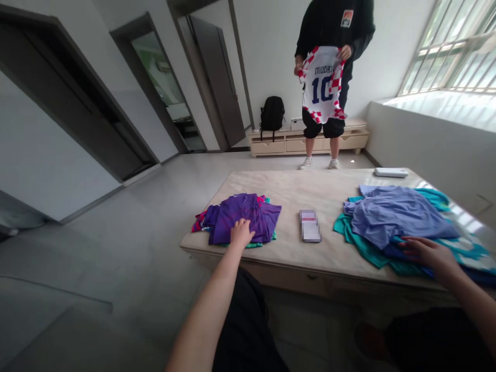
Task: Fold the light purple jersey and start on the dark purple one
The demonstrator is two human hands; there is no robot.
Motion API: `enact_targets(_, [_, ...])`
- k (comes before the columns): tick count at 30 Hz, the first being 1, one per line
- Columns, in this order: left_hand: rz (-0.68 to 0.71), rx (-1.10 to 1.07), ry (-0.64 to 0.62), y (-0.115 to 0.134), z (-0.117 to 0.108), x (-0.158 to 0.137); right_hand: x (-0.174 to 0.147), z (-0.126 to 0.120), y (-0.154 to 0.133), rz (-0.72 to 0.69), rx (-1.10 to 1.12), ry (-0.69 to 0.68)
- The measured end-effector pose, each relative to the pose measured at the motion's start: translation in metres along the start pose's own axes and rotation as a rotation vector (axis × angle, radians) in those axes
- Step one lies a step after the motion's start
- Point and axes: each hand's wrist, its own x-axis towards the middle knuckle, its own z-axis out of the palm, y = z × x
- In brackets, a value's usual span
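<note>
On purple shirt point(227, 227), left hand point(242, 233) palm down, spread, right hand point(431, 256) extended, seemingly open-fingered.

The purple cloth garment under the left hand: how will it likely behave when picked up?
The purple cloth garment would probably hang floppy, since its surface shows soft creases. It looks thin, so perhaps light. Red-and-blue fabric peeks out at its edge, so other layers might drag along.

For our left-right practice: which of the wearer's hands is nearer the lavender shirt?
Right: the right hand is beside the lavender shirt; the left hand is well away, on the purple shirt.
</note>
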Motion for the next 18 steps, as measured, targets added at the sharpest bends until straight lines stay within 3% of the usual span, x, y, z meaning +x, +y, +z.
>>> enact_targets(4, [-0.121, 0.031, 0.074, -0.033, 0.012, 0.011, 0.002, 0.006, 0.001, 0.013, -0.123, -0.074])
enact_targets(9, [-0.165, -0.037, 0.168, -0.032, 0.023, 0.015, -0.006, 0.009, -0.008, 0.030, -0.140, -0.081])
enact_targets(14, [-0.152, -0.207, 0.430, -0.015, 0.006, 0.008, -0.012, 0.030, -0.016, 0.040, -0.122, -0.101])
enact_targets(18, [-0.073, -0.385, 0.664, 0.031, -0.013, -0.010, -0.031, 0.075, -0.023, 0.007, -0.115, -0.216])
